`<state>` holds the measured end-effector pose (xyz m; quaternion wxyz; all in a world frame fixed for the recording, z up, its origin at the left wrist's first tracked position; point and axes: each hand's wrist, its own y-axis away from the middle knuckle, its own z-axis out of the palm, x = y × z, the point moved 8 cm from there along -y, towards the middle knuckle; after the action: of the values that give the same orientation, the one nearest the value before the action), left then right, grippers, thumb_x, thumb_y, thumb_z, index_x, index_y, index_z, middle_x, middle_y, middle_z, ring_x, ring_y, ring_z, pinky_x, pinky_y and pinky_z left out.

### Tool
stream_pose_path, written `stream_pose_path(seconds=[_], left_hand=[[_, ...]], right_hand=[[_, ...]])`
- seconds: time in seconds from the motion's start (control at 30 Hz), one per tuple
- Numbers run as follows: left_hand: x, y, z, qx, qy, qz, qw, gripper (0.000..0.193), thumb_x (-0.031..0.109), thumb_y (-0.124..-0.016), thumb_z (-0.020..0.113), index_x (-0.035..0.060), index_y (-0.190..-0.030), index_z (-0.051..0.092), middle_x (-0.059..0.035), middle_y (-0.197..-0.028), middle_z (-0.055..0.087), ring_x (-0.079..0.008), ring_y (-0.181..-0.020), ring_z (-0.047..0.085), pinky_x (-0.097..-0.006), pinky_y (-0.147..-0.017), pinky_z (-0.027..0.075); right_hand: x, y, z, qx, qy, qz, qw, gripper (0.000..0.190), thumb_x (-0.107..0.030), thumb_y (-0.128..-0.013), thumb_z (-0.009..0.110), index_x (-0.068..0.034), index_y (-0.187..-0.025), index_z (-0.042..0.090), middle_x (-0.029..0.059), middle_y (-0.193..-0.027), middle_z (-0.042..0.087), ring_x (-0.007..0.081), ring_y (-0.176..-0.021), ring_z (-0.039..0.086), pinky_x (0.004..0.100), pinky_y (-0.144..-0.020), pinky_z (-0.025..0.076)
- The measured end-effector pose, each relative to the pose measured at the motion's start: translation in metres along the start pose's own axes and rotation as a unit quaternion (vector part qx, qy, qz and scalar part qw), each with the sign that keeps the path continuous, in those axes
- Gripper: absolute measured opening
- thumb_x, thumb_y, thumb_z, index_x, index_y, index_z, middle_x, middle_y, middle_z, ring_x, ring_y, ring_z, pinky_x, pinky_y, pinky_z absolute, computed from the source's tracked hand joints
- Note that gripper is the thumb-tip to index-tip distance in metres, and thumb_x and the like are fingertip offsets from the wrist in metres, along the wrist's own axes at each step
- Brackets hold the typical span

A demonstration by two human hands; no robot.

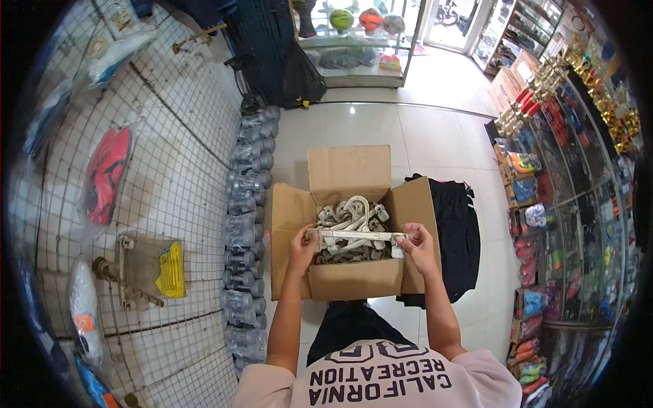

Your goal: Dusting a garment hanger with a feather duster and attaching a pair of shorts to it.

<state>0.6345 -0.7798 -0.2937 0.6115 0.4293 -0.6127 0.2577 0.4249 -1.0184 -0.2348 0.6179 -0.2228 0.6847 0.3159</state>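
Between my hands a pale clip hanger spans the opening of a cardboard box, its hook pointing away from me. My left hand grips the hanger's left end and my right hand its right end, by the clip. Below it, more hangers lie tangled inside the box, partly hidden by the one I hold. All the box flaps are folded outward. To the right of the box, black clothing is spread on the floor, partly covered by a flap and my arm.
A row of plastic-wrapped grey dumbbells lines the wire-grid wall on the left. Glass display shelves stand at the right, with packaged goods before them. A glass case holding balls stands ahead on the tiled floor.
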Motion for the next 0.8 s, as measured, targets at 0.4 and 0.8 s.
stream_pose_path(seconds=[0.4,0.8], left_hand=[[0.091,0.217,-0.115,0.208,0.314,0.0,0.926,0.026,0.011,-0.083,0.058,-0.0012,-0.106,0.055,-0.0065,-0.086,0.062,-0.0156,-0.071,0.062,-0.0245,-0.064,0.049],[0.085,0.443,-0.209,0.478,0.258,0.093,0.835,0.027,0.01,-0.083,0.059,-0.0043,-0.106,0.056,-0.0063,-0.087,0.063,-0.01,-0.073,0.059,-0.0223,-0.066,0.047]], right_hand=[[-0.081,0.067,0.14,-0.18,-0.25,0.102,0.946,0.034,-0.03,-0.088,0.049,0.001,-0.099,0.055,0.0043,-0.067,0.057,0.0098,-0.055,0.055,0.0223,-0.047,0.044],[-0.118,0.221,0.288,-0.475,-0.117,0.045,0.871,0.033,-0.035,-0.09,0.04,-0.004,-0.09,0.051,0.0081,-0.059,0.055,0.0103,-0.044,0.047,0.0212,-0.037,0.035]])
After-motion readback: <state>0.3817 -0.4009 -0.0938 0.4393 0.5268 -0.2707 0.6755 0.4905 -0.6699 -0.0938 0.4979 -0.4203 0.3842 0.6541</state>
